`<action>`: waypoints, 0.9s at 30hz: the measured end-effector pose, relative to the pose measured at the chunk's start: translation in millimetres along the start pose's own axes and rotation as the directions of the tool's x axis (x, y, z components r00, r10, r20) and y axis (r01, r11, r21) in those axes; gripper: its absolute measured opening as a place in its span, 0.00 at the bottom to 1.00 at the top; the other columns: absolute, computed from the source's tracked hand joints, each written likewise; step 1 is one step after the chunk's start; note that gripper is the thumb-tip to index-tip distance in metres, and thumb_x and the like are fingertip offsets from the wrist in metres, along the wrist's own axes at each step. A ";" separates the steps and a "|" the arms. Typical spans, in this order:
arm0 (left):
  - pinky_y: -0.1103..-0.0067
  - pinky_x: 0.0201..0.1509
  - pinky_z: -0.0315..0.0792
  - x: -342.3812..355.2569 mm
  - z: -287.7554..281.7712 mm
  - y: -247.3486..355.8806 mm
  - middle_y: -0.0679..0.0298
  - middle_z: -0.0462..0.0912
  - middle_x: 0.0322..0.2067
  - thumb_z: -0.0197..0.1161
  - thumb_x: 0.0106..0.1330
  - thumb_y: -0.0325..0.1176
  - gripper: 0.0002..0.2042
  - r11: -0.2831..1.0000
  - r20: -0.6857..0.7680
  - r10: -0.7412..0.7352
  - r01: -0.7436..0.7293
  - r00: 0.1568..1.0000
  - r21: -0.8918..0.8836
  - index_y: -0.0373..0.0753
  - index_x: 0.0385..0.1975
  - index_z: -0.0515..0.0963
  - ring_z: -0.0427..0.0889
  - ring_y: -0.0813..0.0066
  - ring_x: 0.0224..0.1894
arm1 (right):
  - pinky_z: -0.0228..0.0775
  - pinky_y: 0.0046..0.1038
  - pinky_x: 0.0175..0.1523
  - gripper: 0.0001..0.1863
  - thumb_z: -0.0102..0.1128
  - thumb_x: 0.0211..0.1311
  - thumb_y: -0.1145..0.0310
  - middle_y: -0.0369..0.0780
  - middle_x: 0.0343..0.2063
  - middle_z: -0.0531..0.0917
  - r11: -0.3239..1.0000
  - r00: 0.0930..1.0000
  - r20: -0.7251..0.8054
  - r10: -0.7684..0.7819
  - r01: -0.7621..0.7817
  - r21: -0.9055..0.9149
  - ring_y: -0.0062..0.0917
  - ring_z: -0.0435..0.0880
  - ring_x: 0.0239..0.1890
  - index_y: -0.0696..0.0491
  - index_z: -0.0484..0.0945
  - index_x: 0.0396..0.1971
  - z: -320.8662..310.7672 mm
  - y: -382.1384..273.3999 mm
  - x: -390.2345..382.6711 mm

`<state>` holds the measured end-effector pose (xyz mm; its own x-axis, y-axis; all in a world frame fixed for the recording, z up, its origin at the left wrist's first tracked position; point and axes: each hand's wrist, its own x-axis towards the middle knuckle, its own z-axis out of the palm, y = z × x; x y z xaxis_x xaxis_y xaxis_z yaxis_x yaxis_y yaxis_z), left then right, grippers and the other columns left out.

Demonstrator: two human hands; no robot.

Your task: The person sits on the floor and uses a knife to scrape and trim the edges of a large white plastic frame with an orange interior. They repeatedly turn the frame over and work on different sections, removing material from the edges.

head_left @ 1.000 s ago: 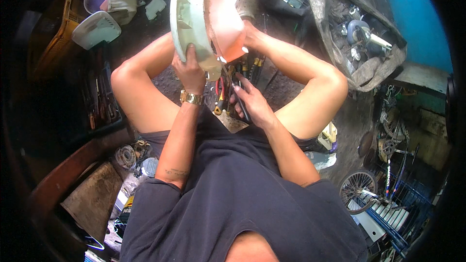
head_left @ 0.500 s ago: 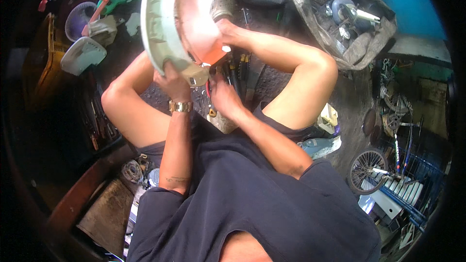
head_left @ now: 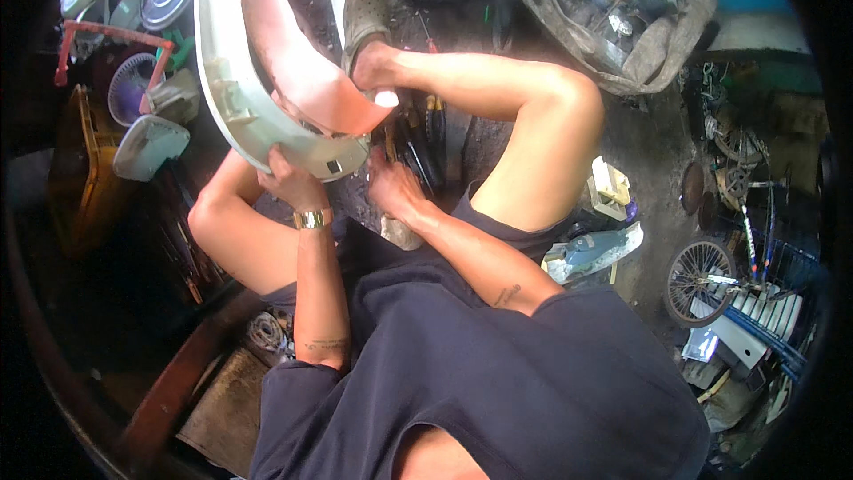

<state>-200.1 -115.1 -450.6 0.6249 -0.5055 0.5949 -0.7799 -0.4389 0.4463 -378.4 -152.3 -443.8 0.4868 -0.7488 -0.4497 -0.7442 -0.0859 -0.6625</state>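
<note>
A large curved pale plastic panel (head_left: 235, 111) slants up from between my knees, with a small square hole near its lower right end. Inside its curve lies a pinkish plastic surface (head_left: 306, 93); whether it is a separate piece I cannot tell. My left hand (head_left: 291, 180) grips the panel's lower rim, fingers wrapped over the edge. Close to the panel's right end, my right hand (head_left: 395, 188) is closed, and what it holds is hidden. Several dark-handled hand tools (head_left: 413, 147) lie on the ground just beyond it.
My right foot wears an olive clog (head_left: 366, 22) beside the panel. At left are a yellow crate (head_left: 98, 142), a red frame (head_left: 115, 28) and white plastic parts (head_left: 151, 148). A sack of scrap (head_left: 613, 13) lies far right, with a bicycle wheel (head_left: 700, 283) nearer.
The panel has shifted left and swung lower, with my left hand moving along on its rim. My right hand has moved slightly left and down; the red handle seen beside it no longer shows.
</note>
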 end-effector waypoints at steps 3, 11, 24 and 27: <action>0.60 0.38 0.73 -2.5 -3.9 3.3 0.47 0.82 0.33 0.67 0.56 0.30 0.13 0.999 0.009 0.013 -0.013 1.000 0.044 0.28 0.37 0.79 0.82 0.47 0.34 | 0.73 0.59 0.43 0.15 0.43 0.68 0.68 0.64 0.29 0.81 0.994 0.992 -0.060 -0.110 0.111 0.009 0.63 0.82 0.36 0.60 0.67 0.50 -3.7 -20.1 -6.3; 0.57 0.45 0.72 -4.3 -4.0 -4.3 0.51 0.84 0.37 0.65 0.56 0.36 0.17 0.990 0.110 0.026 -0.040 0.994 0.132 0.31 0.41 0.79 0.81 0.46 0.41 | 0.71 0.59 0.48 0.16 0.44 0.65 0.68 0.67 0.31 0.80 0.994 0.996 0.005 -0.093 0.092 0.059 0.63 0.81 0.41 0.61 0.70 0.47 -20.4 -31.1 2.2; 0.60 0.47 0.70 -1.5 -21.1 -25.6 0.49 0.82 0.37 0.71 0.50 0.38 0.23 0.968 0.080 -0.218 0.226 0.973 -0.111 0.29 0.42 0.78 0.79 0.46 0.42 | 0.75 0.46 0.47 0.17 0.62 0.62 0.56 0.52 0.38 0.85 0.982 0.987 0.071 0.146 -0.153 0.108 0.48 0.85 0.42 0.54 0.78 0.42 -47.8 26.1 -41.1; 0.60 0.46 0.71 3.4 -19.4 -21.2 0.49 0.83 0.36 0.70 0.51 0.37 0.21 0.949 0.073 -0.267 0.275 0.961 -0.155 0.30 0.42 0.78 0.79 0.46 0.42 | 0.76 0.41 0.48 0.16 0.66 0.60 0.56 0.47 0.38 0.86 0.953 0.989 -0.020 -0.144 0.144 0.267 0.43 0.85 0.44 0.52 0.84 0.41 -44.2 8.1 0.8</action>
<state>-182.1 -93.1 -445.0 0.8110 -0.4228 0.4043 -0.5738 -0.4401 0.6907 -404.3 -182.6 -423.0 0.5795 -0.7419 -0.3374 -0.5166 -0.0142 -0.8561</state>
